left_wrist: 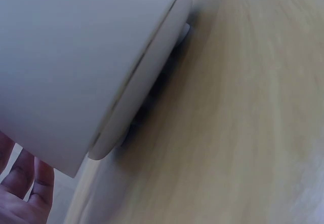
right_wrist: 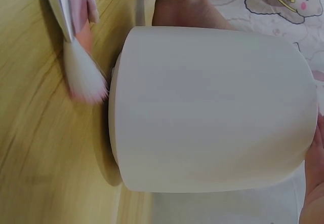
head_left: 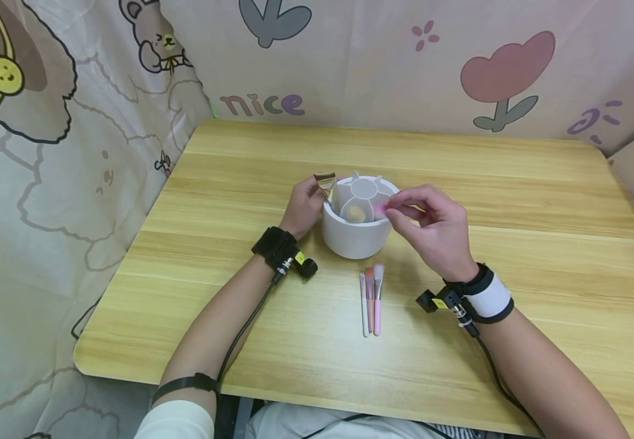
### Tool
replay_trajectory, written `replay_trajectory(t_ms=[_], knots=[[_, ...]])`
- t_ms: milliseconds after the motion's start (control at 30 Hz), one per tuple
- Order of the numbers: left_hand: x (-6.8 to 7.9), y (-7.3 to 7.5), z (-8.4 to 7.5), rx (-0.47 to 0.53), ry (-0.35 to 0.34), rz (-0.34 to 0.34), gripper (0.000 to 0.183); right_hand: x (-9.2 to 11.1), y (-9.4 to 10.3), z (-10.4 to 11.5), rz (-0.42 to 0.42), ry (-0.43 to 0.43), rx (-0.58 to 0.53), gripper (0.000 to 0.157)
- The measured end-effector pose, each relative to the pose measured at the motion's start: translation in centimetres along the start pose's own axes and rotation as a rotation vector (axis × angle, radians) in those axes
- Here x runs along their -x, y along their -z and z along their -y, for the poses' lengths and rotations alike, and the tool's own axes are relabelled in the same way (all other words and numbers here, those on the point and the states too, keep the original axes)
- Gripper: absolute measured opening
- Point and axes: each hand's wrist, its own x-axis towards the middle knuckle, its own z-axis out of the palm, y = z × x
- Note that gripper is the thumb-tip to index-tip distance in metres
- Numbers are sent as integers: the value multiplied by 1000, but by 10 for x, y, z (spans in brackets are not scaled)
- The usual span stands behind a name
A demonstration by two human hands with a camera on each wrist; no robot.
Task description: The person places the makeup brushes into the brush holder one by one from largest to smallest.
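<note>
A white round makeup organizer (head_left: 356, 239) with a clear divided insert stands on the table. My left hand (head_left: 302, 207) holds its left side, with curled fingers near the rim in the left wrist view. Right next to those fingers a gold-coloured item (head_left: 325, 180) sticks up out of the organizer. Inside, a beige round piece (head_left: 356, 213) lies in a front compartment. At the right rim my right hand (head_left: 432, 222) pinches a small pink item (head_left: 379, 210) with thumb and forefinger; its kind cannot be made out. In the right wrist view the organizer's wall hides most of that hand.
Three makeup brushes (head_left: 371, 302) with pink and white handles lie side by side in front of the organizer. The wooden table (head_left: 229, 201) meets printed curtains (head_left: 371, 73) at the back and left. Cables run along both forearms from the wrist cameras.
</note>
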Motion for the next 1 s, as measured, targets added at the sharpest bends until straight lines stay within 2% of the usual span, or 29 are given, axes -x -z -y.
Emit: replay_trajectory(t_ms=[100, 167, 267, 333, 767, 1000], knots=[[-3, 0, 10, 14, -1, -2, 31, 0, 0, 0, 1, -2, 2, 20], [-3, 0, 11, 17, 5, -4, 31, 0, 0, 0, 1, -1, 6, 20], [-3, 0, 9, 15, 6, -6, 32, 0, 1, 1, 2, 1, 10, 20], [0, 0, 0, 9, 13, -3, 32, 0, 1, 2, 3, 2, 20, 20], [1, 1, -3, 2, 34, 5, 32, -2, 3, 13, -5, 28, 88, 16], [1, 1, -4, 2, 22, 8, 31, -2, 5, 18, 27, 57, 115, 12]])
